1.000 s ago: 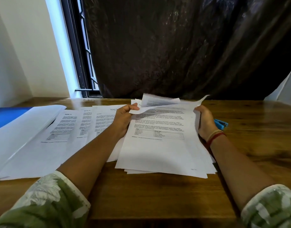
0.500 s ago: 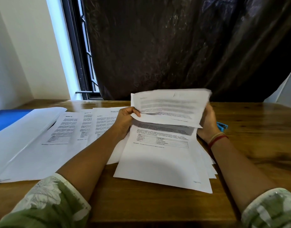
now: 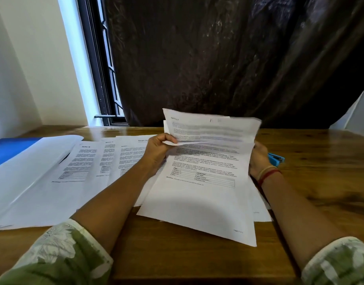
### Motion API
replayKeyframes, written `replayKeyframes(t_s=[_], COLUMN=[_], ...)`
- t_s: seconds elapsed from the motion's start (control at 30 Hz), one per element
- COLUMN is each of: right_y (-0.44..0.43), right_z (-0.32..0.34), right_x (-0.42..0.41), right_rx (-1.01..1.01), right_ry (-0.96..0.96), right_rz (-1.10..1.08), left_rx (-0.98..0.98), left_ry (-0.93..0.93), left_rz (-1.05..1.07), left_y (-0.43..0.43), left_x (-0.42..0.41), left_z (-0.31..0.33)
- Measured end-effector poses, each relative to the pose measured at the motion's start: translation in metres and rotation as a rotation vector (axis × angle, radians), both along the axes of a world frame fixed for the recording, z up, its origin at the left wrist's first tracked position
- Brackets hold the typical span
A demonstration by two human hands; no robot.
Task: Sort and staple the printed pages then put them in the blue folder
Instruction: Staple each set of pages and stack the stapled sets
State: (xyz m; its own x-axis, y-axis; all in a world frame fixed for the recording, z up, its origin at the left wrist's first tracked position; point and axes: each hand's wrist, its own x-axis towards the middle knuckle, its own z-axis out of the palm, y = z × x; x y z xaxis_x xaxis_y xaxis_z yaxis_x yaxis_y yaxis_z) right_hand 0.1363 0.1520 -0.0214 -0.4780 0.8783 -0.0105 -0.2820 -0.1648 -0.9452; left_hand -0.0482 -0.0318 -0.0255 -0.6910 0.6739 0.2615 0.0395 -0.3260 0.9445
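On the counter (image 3: pixel 197 262), sorting looks partly done: the left hand (image 3: pixel 158 150) pinches the corner of the lifted pages (image 3: pixel 211 127) above the unsorted stack (image 3: pixel 199 198), while the right hand (image 3: pixel 258 160) sits at their right edge, fingers hidden, so its grip cannot be told. To the left lie sorted sheets (image 3: pixel 84 163), spread out. Stapling and filing seem left; the stapler (image 3: pixel 276 159) lies beside the right hand, the blue folder (image 3: pixel 9 150) far left.
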Motion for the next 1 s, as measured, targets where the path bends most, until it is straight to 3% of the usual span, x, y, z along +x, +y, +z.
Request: replayKeyframes(t_s=[0.17,0.33,0.63,0.73,0.83,0.93,1.0], right_y=[0.0,0.001,-0.004,0.005,0.01,0.015,0.015], right_z=[-0.003,-0.005,0.008,0.009,0.012,0.015,0.017], right_x=[-0.004,-0.004,0.002,0.005,0.009,0.021,0.028], right_rx=[0.078,0.06,0.135,0.201,0.226,0.167,0.189], right_ry=[-0.06,-0.027,0.17,-0.009,-0.201,-0.269,-0.389], right_rz=[-0.15,-0.138,-0.309,-0.244,-0.035,0.195,0.219], left_rx=[0.007,-0.037,-0.187,-0.235,-0.274,-0.263,-0.27], left_ry=[-0.013,-0.025,-0.046,-0.031,-0.017,-0.037,-0.037], left_rz=[-0.045,-0.038,0.085,0.126,0.149,0.162,0.166], left_y=[-0.003,-0.006,-0.005,-0.004,-0.004,-0.005,-0.005], left_x=[0.001,0.003,0.005,0.004,0.004,0.005,0.006], left_z=[-0.001,0.001,0.004,0.006,0.008,0.009,0.01])
